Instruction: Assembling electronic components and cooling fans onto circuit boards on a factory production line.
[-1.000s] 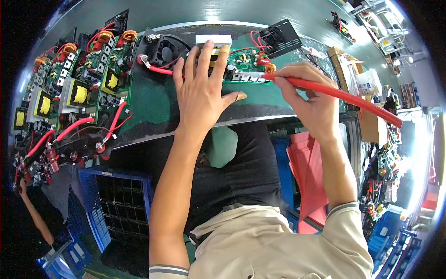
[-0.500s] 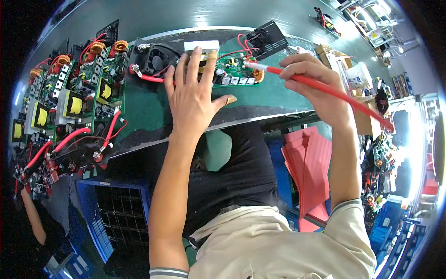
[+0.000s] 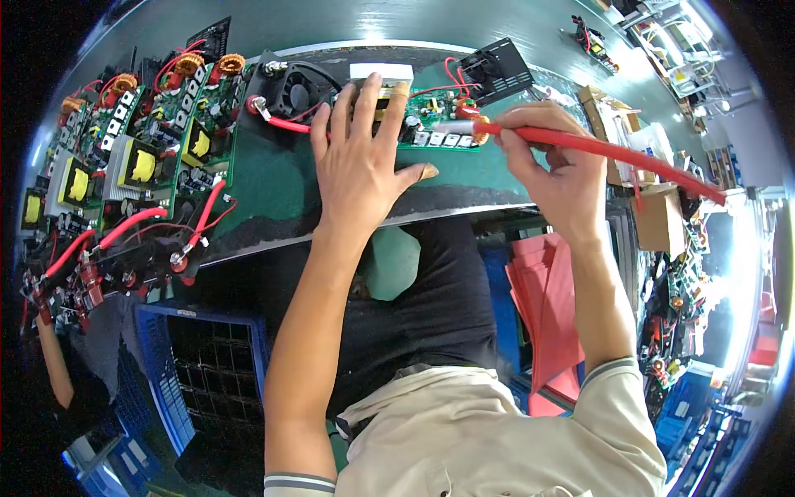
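Note:
My left hand (image 3: 360, 170) lies with its fingers spread over the left part of a green circuit board (image 3: 426, 106). The fingertips rest by a pale metal block (image 3: 381, 73) on the board's far side. Pinched in my right hand (image 3: 559, 178) is a long red-handled brush (image 3: 638, 157), its pale, blurred tip over the row of white square parts (image 3: 447, 140) at the board's near edge. A copper coil (image 3: 481, 131) shows just under the brush. Wired to the board are a black fan (image 3: 296, 89) on the left and a black vented panel (image 3: 497, 73) on the right.
Several similar boards (image 3: 137, 170) stand at the left of the green bench (image 3: 281, 178), with thick red cables hanging over its edge. Below are a blue crate (image 3: 203, 313) and red sheets (image 3: 542, 302). Cardboard boxes (image 3: 662, 219) stand right. Another person's arm (image 3: 56, 364) shows far left.
The brush tip has moved toward me, from the board's middle to the near row of white parts, and the handle lies flatter. My left hand stays on the board; the whole view shifts slightly.

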Tool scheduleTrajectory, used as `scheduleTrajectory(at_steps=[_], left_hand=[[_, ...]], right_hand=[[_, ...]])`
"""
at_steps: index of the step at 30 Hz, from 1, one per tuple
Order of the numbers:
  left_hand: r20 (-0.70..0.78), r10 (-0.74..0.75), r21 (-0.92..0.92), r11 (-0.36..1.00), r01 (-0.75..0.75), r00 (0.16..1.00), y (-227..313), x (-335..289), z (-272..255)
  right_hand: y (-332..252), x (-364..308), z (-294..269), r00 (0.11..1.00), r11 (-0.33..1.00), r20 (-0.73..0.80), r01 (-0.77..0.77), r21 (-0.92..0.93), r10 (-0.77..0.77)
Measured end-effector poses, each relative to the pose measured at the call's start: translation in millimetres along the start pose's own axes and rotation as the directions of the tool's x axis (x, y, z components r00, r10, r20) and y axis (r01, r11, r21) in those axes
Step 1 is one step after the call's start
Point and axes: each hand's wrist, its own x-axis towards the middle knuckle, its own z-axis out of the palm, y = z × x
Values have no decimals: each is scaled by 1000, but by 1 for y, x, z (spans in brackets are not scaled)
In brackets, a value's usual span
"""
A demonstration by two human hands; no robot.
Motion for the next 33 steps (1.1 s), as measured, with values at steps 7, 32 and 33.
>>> scheduleTrajectory(at_steps=[7,32,33], left_hand=[[-19,-18,-52,999,17,1000,-1,-1,0],[257,-477,-51,862,504,841,-81,66,-94],[254,-415,-44,898,439,874,-104,59,-84]], right_hand=[[7,0,24,982,985,111,158,-71,-150],[159,-120,-157,721,868,-674,-428,-253,159],[168,-119,-161,738,855,-658,-431,-289,149]])
